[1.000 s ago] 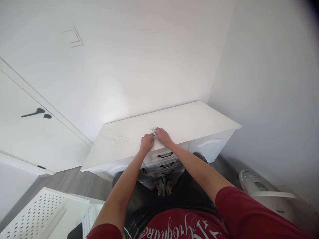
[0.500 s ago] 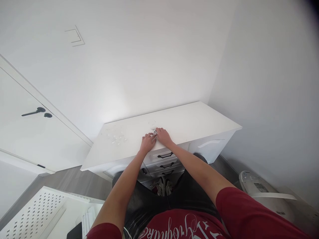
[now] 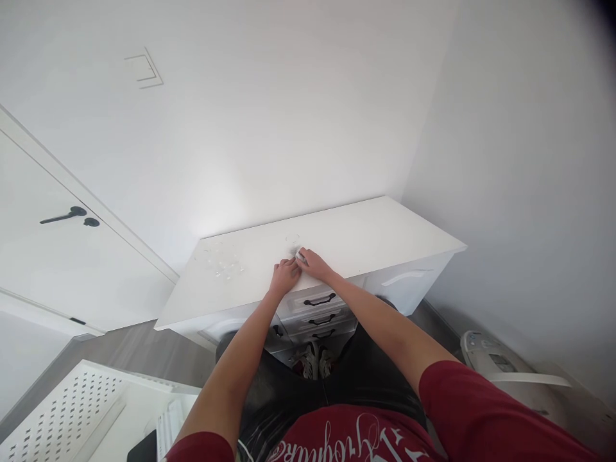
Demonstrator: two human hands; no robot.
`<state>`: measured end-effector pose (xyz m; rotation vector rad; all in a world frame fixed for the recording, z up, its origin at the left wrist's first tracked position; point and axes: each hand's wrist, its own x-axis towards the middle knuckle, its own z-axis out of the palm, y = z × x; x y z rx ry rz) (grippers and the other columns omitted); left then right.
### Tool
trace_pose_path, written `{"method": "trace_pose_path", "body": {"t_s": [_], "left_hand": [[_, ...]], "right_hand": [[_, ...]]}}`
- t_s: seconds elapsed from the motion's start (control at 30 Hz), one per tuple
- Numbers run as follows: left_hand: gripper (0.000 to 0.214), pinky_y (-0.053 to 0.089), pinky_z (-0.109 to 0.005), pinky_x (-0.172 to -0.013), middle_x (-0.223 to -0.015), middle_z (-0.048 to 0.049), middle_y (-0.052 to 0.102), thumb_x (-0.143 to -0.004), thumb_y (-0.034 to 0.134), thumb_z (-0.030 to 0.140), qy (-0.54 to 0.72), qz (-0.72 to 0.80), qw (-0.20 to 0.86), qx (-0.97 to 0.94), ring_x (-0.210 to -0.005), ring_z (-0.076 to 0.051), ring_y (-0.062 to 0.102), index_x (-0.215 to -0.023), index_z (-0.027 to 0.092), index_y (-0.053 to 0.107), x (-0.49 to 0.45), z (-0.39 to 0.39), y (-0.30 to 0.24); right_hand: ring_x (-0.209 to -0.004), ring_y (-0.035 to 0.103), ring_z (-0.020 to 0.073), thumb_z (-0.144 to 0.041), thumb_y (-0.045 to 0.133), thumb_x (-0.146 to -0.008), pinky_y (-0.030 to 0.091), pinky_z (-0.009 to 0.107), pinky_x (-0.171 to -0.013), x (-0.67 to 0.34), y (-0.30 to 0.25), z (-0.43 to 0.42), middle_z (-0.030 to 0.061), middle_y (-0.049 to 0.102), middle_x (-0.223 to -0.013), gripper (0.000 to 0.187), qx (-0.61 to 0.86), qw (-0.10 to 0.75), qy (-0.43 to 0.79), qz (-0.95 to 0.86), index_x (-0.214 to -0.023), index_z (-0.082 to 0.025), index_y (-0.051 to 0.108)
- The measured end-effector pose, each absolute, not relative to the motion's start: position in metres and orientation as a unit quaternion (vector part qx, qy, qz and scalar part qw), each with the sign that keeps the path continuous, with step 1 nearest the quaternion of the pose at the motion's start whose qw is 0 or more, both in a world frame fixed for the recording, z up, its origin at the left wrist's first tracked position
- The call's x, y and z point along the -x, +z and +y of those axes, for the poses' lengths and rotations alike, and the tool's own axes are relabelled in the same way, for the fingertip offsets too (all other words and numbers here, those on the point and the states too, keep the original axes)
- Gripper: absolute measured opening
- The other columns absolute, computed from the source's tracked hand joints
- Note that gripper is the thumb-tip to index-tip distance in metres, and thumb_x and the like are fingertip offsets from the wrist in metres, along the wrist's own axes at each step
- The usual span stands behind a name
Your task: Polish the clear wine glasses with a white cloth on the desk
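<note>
Close together over the white cabinet top (image 3: 359, 237), both my hands work near its front middle. My right hand (image 3: 314, 264) is closed, its fingers pinching a small whitish, partly clear piece (image 3: 300, 255) that is too small to name. Beside it my left hand (image 3: 285, 276) has curled fingers pressed near the same piece. Whatever the left fingertips hold is hidden. Just behind the hands lies a thin, clear ring-like outline (image 3: 292, 238). Several small clear, glassy pieces (image 3: 228, 268) are scattered on the left part of the top.
Below the top are drawers with black handles (image 3: 321, 299). A white wall rises behind, and a door with a black handle (image 3: 72, 213) is at left. A white perforated panel (image 3: 67, 410) stands lower left. A white appliance (image 3: 505, 369) sits at lower right.
My right hand has turned slightly, and the whitish piece between its fingers now shows more. The left hand has hardly moved. The scattered clear pieces stay put.
</note>
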<state>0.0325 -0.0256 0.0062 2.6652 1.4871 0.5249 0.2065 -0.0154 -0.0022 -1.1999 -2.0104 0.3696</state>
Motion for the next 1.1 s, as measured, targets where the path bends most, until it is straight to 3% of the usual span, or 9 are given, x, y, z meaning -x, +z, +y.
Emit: {"method": "trace_pose_path", "body": {"t_s": [0.17, 0.4, 0.53, 0.8, 1.1], "left_hand": [[0.026, 0.039, -0.042, -0.095, -0.117, -0.0032, 0.068, -0.096, 0.047, 0.033, 0.166, 0.481, 0.021, -0.861, -0.116, -0.025, 0.051, -0.102, 0.030, 0.073, -0.032, -0.025, 0.006], [0.027, 0.038, -0.042, -0.096, -0.108, -0.0053, 0.070, -0.095, 0.049, 0.029, 0.152, 0.497, 0.025, -0.854, -0.116, -0.025, 0.050, -0.095, 0.027, 0.076, -0.033, -0.024, 0.004], [0.027, 0.038, -0.042, -0.095, -0.104, -0.0063, 0.071, -0.095, 0.048, 0.028, 0.152, 0.508, 0.023, -0.848, -0.117, -0.026, 0.050, -0.095, 0.025, 0.075, -0.033, -0.022, 0.002], [0.027, 0.037, -0.041, -0.095, -0.107, -0.0052, 0.070, -0.096, 0.047, 0.030, 0.156, 0.499, 0.020, -0.852, -0.117, -0.025, 0.050, -0.106, 0.028, 0.071, -0.035, -0.024, 0.004], [0.027, 0.037, -0.041, -0.094, -0.104, -0.0073, 0.070, -0.095, 0.046, 0.029, 0.147, 0.505, 0.013, -0.850, -0.117, -0.026, 0.049, -0.096, 0.024, 0.072, -0.036, -0.021, 0.002]], "right_hand": [[-0.088, 0.052, 0.0174, -0.025, 0.035, -0.101, 0.040, 0.028, -0.078, -0.208, -0.004, -0.011, 0.0036, 0.059, -0.087, 0.026, 0.442, 0.373, 0.138, -0.804, -0.084, -0.020, 0.055], [-0.098, 0.054, 0.0191, -0.025, 0.048, -0.098, 0.040, 0.029, -0.085, -0.206, -0.006, -0.011, 0.0059, 0.063, -0.100, 0.018, 0.453, 0.332, 0.082, -0.823, -0.105, -0.022, 0.065], [-0.105, 0.054, 0.0204, -0.030, 0.046, -0.101, 0.042, 0.032, -0.092, -0.205, -0.008, -0.011, 0.0074, 0.062, -0.112, 0.029, 0.438, 0.319, 0.075, -0.837, -0.125, -0.026, 0.061], [-0.111, 0.051, 0.0218, -0.019, 0.038, -0.101, 0.043, 0.034, -0.097, -0.201, -0.016, -0.008, 0.0126, 0.059, -0.119, 0.037, 0.466, 0.313, 0.015, -0.827, -0.133, -0.020, 0.057], [-0.109, 0.059, 0.0223, -0.029, 0.038, -0.104, 0.045, 0.035, -0.096, -0.199, -0.017, -0.006, 0.0118, 0.063, -0.120, 0.037, 0.485, 0.281, -0.004, -0.828, -0.133, -0.021, 0.059]]}}
